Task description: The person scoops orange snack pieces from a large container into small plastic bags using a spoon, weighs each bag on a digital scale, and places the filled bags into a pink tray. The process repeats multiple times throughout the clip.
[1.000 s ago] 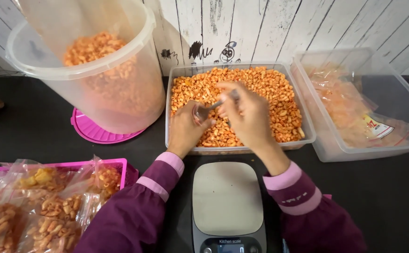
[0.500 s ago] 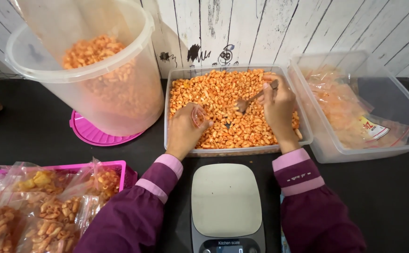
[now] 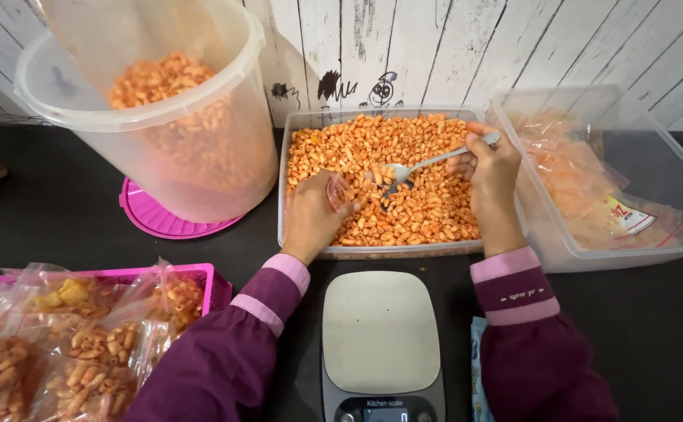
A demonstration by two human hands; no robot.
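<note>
Right hand (image 3: 491, 178) now lifted a bit, fingers closed on thin silver metal spoon (image 3: 419, 166), left hand (image 3: 314, 215) pinching small clear plastic bag (image 3: 338, 191) beside spoon tip, both over clear rectangular tub of orange snacks (image 3: 404, 199)

Both forearms wear long dark plum-purple knit sleeves, each finished at the wrist with a ribbed cuff banded in pale pink and purple, the right cuff bearing a small, illegible light marking, while the hands, left (image 3: 310, 220) and right (image 3: 491, 181), are bare, ungloved and ringless.
</note>
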